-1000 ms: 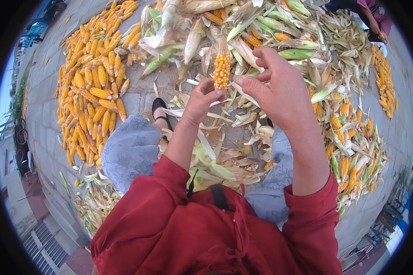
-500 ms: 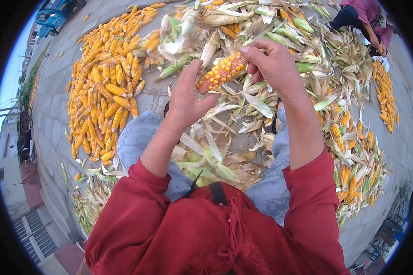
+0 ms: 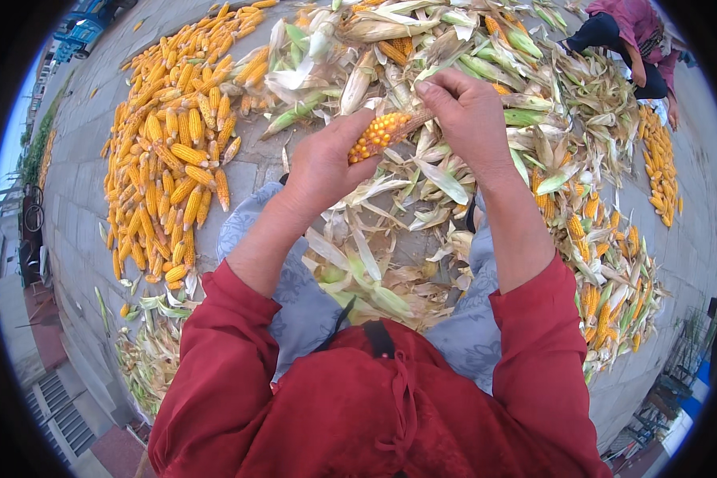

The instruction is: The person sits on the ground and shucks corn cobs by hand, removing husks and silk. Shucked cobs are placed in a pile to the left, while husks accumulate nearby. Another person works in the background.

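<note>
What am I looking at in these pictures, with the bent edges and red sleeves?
There is no machine: these are a person's bare left hand and right hand, below red cloth sleeves. Every picture comes from a wide fisheye camera on the person's head, looking down, so straight edges bend.

The left hand holds a partly bare, yellow-kernelled corn cob; the right is at its browner end, its grip unclear. On the grey paved ground lie a pile of yellow husked cobs at left and green-and-tan leafy husks ahead.
</note>
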The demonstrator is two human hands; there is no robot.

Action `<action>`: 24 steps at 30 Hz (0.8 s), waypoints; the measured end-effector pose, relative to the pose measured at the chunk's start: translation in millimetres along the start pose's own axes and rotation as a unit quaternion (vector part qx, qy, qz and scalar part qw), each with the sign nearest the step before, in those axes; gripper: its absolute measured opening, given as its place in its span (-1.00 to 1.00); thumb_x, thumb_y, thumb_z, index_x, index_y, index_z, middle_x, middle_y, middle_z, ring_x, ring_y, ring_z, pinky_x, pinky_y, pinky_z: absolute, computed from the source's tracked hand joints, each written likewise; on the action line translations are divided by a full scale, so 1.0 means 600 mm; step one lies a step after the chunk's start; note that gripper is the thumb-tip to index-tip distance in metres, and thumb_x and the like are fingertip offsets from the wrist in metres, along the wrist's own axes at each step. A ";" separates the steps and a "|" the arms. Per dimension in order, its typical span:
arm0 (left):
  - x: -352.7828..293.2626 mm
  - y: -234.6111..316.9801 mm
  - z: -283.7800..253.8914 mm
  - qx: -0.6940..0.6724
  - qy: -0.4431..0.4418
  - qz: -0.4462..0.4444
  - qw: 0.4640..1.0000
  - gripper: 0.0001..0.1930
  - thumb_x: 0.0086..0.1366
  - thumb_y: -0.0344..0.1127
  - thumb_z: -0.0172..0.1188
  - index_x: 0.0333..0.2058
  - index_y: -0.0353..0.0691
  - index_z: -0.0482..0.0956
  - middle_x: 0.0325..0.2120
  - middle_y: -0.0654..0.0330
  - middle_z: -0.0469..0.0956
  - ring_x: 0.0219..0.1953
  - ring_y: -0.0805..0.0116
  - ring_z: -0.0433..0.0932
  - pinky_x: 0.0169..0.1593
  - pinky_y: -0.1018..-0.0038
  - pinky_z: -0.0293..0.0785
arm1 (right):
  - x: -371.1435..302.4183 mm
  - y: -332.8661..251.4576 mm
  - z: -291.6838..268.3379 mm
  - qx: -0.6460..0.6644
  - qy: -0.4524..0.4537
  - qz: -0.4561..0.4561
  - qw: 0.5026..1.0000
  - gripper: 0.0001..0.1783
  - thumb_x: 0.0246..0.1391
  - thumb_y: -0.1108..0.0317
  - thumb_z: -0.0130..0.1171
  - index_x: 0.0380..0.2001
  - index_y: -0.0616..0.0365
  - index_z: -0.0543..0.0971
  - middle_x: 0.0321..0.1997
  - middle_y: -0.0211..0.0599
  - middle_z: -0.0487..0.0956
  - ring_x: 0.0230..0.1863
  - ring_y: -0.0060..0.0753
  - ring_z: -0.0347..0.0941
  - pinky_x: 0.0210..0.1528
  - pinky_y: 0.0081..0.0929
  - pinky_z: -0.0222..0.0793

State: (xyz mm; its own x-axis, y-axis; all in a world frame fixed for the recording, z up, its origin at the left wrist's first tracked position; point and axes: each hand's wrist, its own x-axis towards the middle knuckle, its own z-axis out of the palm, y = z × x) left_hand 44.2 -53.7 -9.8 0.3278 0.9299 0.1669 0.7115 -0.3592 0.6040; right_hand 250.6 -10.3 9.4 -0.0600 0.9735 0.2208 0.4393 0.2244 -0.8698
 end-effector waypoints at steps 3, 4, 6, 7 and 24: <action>0.006 -0.011 -0.010 0.048 0.008 0.013 0.999 -0.42 -0.05 -0.32 0.37 0.02 -0.16 0.47 -0.13 0.03 0.55 -0.13 0.06 0.57 -0.07 0.31 0.50 | 0.023 0.005 -0.022 0.084 0.100 0.107 0.986 -0.65 0.06 0.16 0.18 -0.52 0.31 0.58 -0.67 -0.26 0.53 -0.63 -0.51 0.40 -0.48 -0.49 0.29; 0.006 -0.013 -0.014 0.049 0.011 0.014 0.999 -0.43 -0.05 -0.32 0.37 0.02 -0.15 0.47 -0.14 0.04 0.55 -0.14 0.06 0.57 -0.08 0.31 0.50 | 0.027 0.012 -0.027 0.092 0.114 0.109 0.983 -0.58 0.07 0.08 0.19 -0.53 0.31 0.58 -0.66 -0.33 0.55 -0.63 -0.64 0.38 -0.50 -0.55 0.28; 0.006 -0.019 -0.021 0.052 0.012 0.018 0.998 -0.43 -0.05 -0.32 0.36 0.02 -0.15 0.48 -0.17 0.05 0.56 -0.16 0.06 0.57 -0.09 0.30 0.50 | 0.021 0.005 -0.013 0.063 0.063 0.112 0.990 -0.57 0.05 0.06 0.21 -0.52 0.31 0.58 -0.67 -0.32 0.54 -0.64 -0.61 0.37 -0.50 -0.55 0.28; 0.006 -0.021 -0.025 0.054 0.011 0.021 0.998 -0.44 -0.05 -0.32 0.36 0.01 -0.14 0.48 -0.18 0.06 0.56 -0.16 0.06 0.57 -0.10 0.29 0.50 | 0.020 0.002 -0.005 0.048 0.037 0.114 0.992 -0.56 0.05 0.05 0.22 -0.51 0.31 0.58 -0.68 -0.32 0.54 -0.64 -0.60 0.37 -0.50 -0.55 0.28; 0.003 -0.043 -0.045 -0.165 -0.034 -0.075 0.983 -0.42 -0.05 -0.40 0.34 0.02 -0.37 0.44 -0.26 0.15 0.56 -0.22 0.48 0.50 -0.10 0.52 0.44 | 0.026 0.014 -0.006 -0.057 -0.055 -0.011 0.997 -0.73 0.13 0.22 0.19 -0.33 0.25 0.59 -0.48 -0.41 0.58 -0.43 -0.59 0.48 -0.36 -0.62 0.39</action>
State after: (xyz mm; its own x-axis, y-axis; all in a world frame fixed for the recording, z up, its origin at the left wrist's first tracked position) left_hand 9.9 -40.6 -3.8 0.2835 0.9589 0.0097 0.5181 -0.1616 0.8399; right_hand 256.8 6.8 7.0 -0.1660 0.9690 0.1831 0.5357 0.2445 -0.8083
